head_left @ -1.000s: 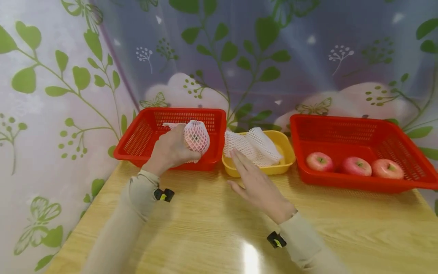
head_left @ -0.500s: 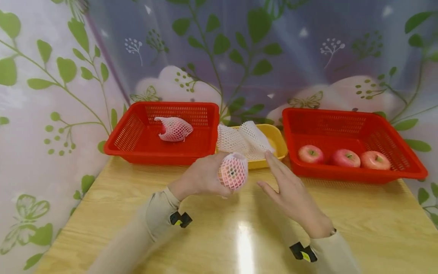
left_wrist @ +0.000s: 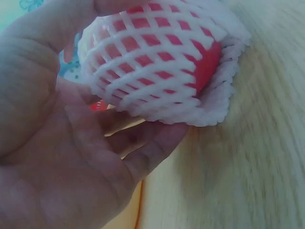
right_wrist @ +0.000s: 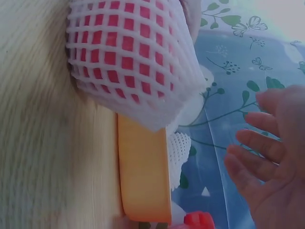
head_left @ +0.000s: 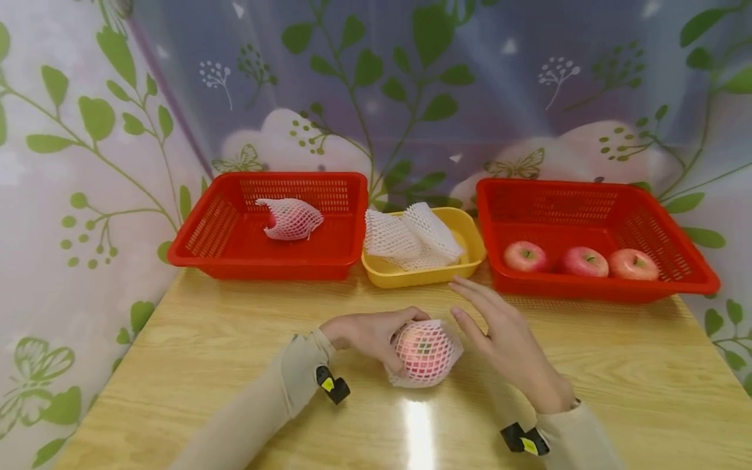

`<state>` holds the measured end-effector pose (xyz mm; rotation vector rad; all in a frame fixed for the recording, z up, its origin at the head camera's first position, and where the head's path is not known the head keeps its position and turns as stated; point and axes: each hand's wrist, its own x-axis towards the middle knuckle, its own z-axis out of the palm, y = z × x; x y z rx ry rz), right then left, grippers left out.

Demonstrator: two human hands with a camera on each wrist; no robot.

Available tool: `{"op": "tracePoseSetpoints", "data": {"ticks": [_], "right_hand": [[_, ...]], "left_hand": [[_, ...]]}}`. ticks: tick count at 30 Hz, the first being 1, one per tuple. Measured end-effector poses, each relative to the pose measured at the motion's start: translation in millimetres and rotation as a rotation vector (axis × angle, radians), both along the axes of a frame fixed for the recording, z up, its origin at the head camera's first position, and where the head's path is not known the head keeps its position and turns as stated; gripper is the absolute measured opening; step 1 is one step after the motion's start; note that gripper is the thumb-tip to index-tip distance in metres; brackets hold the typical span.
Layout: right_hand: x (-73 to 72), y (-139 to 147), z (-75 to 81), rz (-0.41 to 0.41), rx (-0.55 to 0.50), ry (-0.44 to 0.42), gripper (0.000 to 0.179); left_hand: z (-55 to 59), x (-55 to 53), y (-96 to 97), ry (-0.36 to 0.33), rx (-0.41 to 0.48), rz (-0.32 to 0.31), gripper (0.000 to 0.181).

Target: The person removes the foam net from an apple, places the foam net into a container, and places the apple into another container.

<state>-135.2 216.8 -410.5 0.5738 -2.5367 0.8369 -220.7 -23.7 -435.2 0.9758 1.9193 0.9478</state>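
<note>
An apple in a white foam net [head_left: 425, 352] is at the near middle of the wooden table. My left hand [head_left: 376, 336] grips it from the left, thumb and fingers curved round its sides; the left wrist view shows red skin through the mesh [left_wrist: 147, 62]. Just right of the apple, my right hand [head_left: 508, 343] is held apart from it with fingers extended and nothing in them. In the right wrist view that hand [right_wrist: 271, 148] hovers off the netted apple [right_wrist: 126, 52].
A red basket [head_left: 270, 269] at back left holds another netted apple [head_left: 294, 219]. Between the baskets, a yellow tray [head_left: 420, 277] bears white foam nets [head_left: 411, 238]. The right red basket [head_left: 593, 287] contains three bare apples [head_left: 525, 256]. A patterned curtain [head_left: 411, 85] hangs behind.
My left hand has brought the netted apple out of the left basket, rightward and toward me, down to the table. My right hand has drawn back from the yellow tray, to the right.
</note>
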Motion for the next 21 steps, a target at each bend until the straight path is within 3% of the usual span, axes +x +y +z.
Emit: {"op": "tracePoseSetpoints", "data": {"ticks": [2, 6, 8, 13, 16, 19, 21], "right_hand": [[0.4, -3, -0.4, 0.037, -0.001, -0.040, 0.043], [-2.4, -13, 0.7, 0.107, 0.012, -0.151, 0.054], [-6.5, -20, -0.7, 0.139, 0.048, -0.222, 0.068], [-13.3, -28, -16.2, 0.205, 0.152, -0.406, 0.108], [-10.3, -26, -27.2, 0.222, 0.163, -0.480, 0.113], [-5.2, -22, -32.1, 0.209, 0.150, -0.517, 0.114], [-2.3, -20, -32.3, 0.190, 0.165, -0.526, 0.116]], "left_hand": [[1.4, 0.6, -2.3, -0.011, -0.008, 0.001, 0.098], [6.0, 3.5, -3.3, 0.031, -0.010, -0.003, 0.106], [8.0, 4.0, -5.4, 0.064, -0.015, -0.008, 0.109], [16.9, 2.6, -17.6, 0.059, -0.034, -0.007, 0.116], [19.8, 3.0, -25.6, 0.057, -0.035, -0.033, 0.116], [20.3, 5.1, -30.4, 0.112, -0.042, -0.041, 0.112], [21.1, 6.7, -32.7, 0.174, -0.053, -0.006, 0.110]]}}
